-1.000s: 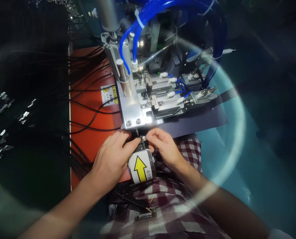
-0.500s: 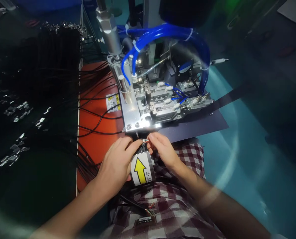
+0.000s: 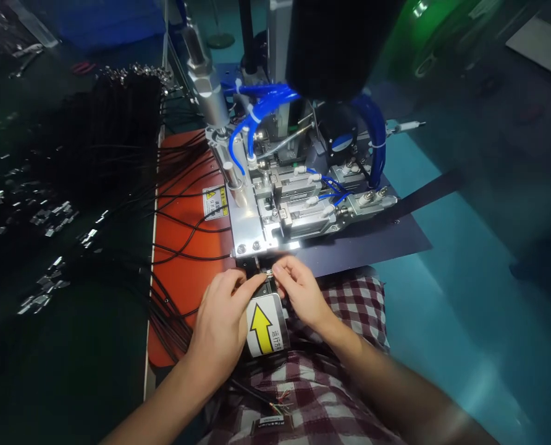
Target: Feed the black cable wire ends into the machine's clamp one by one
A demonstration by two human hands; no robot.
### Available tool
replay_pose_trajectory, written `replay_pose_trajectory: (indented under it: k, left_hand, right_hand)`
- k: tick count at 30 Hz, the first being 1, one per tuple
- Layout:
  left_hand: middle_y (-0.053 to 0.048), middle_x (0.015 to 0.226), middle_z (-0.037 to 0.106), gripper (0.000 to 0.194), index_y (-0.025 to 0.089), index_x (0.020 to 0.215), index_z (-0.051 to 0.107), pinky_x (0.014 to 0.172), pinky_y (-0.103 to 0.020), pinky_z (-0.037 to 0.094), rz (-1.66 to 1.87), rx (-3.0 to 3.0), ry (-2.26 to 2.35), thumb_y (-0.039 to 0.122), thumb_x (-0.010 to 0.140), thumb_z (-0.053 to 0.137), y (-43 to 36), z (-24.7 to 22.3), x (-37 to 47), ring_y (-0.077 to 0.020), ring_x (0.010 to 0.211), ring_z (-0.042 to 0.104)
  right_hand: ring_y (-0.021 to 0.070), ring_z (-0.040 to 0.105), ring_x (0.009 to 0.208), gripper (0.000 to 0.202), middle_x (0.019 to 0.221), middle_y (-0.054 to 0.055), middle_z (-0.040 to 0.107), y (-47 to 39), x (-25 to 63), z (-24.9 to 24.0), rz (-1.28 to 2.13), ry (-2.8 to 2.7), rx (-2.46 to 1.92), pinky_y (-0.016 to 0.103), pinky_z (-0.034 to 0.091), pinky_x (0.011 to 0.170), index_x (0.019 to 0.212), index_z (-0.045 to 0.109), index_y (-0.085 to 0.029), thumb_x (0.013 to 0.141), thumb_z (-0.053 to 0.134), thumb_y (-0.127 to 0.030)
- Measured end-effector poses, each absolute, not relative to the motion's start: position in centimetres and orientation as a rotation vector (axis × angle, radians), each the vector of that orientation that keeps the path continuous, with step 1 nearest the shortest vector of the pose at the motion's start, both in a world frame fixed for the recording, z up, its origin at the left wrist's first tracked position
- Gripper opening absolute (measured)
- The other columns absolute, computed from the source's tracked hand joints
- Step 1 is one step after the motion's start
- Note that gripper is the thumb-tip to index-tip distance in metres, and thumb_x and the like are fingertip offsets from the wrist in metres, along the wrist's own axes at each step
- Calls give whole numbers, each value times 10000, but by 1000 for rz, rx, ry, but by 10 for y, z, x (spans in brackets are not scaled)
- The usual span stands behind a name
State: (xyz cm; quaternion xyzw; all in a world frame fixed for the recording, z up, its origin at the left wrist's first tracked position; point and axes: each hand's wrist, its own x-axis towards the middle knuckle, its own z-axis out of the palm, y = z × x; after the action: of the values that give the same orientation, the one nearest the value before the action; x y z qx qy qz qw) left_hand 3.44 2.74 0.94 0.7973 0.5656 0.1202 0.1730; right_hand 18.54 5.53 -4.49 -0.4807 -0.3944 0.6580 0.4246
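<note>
A small metal connector (image 3: 269,273) sits between the fingertips of both hands, at the front of the machine's black track. My left hand (image 3: 224,315) is closed, with thumb and fingers against the connector's left side. From the right, my right hand (image 3: 299,290) pinches its other end. Just below the fingertips is a white label with a yellow arrow (image 3: 262,327), beside my left palm. The silver machine (image 3: 250,228) stands right above the hands. How far the connector reaches under the fingers is hidden.
Black cables (image 3: 192,228) cross the orange board (image 3: 176,179) on the left. A dark heap of cables with metal ends (image 3: 53,216) lies farther left. Blue hoses (image 3: 377,130) arch over the machine. Cable ends with bare coloured wires (image 3: 278,405) lie on the checked cloth (image 3: 322,383).
The whole view has shifted, so the machine and hands appear slightly lower. Both hands remain at the connector, and my right fingers appear closer to my left thumb.
</note>
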Motion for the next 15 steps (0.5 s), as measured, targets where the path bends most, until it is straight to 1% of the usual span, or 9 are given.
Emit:
replay_pose_trajectory:
  k: [3,6,8,11,15]
  left_hand:
    - [-115,1081,499,385,139,1269,455,874,-382,439,409,2104,1724,138,906,324,8,9,26,-230,1006,474]
    - [-134,1091,473,431,146,1330,413,868,-467,434,264,2156,1970,209,908,350,-13,6,18,-272,1001,463]
    - [-145,1136,454,456,164,1358,391,884,-492,428,170,2217,2039,230,908,355,-20,4,13,-298,1049,441]
    - [-152,1231,420,467,183,1376,374,917,-478,430,45,2309,2013,263,917,348,-16,4,4,-317,1149,401]
    - [-138,1268,421,447,225,1368,390,885,-433,477,-52,2380,1966,284,929,324,-3,9,-4,-299,1171,428]
  right_hand:
    - [84,415,476,257,580,-63,436,56,186,-43,1670,-975,-1199,224,337,483,708,452,-189,842,532,-393]
    - [83,421,481,253,582,-62,443,56,187,-42,1657,-992,-1202,224,340,495,706,460,-184,841,532,-386]
    - [81,419,481,254,579,-64,441,55,187,-42,1656,-996,-1192,222,339,497,700,459,-184,843,530,-381]
    - [76,417,480,256,580,-66,439,55,186,-42,1649,-1002,-1184,218,338,496,694,461,-182,842,534,-378]
    - [78,437,483,276,590,-59,471,57,187,-44,1652,-984,-1191,223,349,502,699,482,-177,821,558,-412]
